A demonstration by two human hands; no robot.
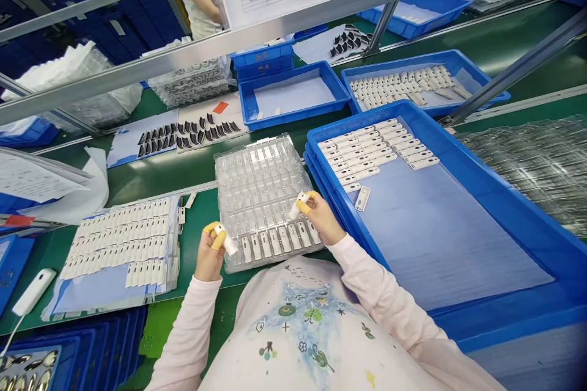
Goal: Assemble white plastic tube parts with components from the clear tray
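Note:
A clear plastic blister tray [261, 177] lies in front of me on the green table, its nearest row filled with small white parts [275, 241]. My left hand [210, 253], with yellow finger cots, is closed on one white part [228, 241] at the tray's near left corner. My right hand [318, 217], also in yellow cots, pinches another white part [297, 204] over the tray's right side.
A big blue bin [481, 195] at my right holds rows of white parts [376, 149] on a blue sheet. At my left, sheets with more white parts [119, 238]. Farther back are blue bins [293, 95], dark parts [188, 134], stacked clear trays [536, 165] and a person's arm [202, 3].

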